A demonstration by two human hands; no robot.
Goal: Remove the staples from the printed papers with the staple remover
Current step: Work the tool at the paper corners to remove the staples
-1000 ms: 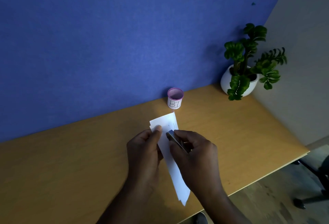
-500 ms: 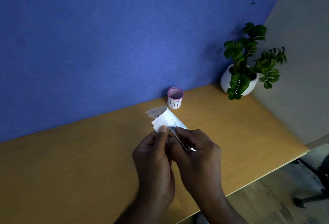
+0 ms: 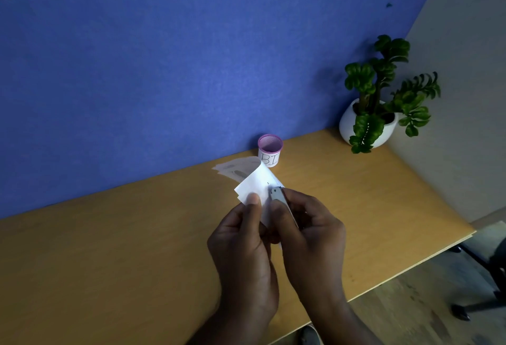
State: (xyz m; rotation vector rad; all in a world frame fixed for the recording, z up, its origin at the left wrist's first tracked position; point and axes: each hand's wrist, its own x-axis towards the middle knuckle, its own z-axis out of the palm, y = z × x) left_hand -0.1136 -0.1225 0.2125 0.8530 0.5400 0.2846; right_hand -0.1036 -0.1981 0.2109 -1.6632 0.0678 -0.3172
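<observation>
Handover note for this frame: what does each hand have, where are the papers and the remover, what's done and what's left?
Left hand: pinches the papers near one corner, thumb on top.
Right hand: grips the staple remover, its tip against the papers beside the left thumb.
Papers: their far end curls over toward the pink cup.
Done: the tool is at the sheet.
Left: pull the staple. It is too small to tell whether it is out yet.
</observation>
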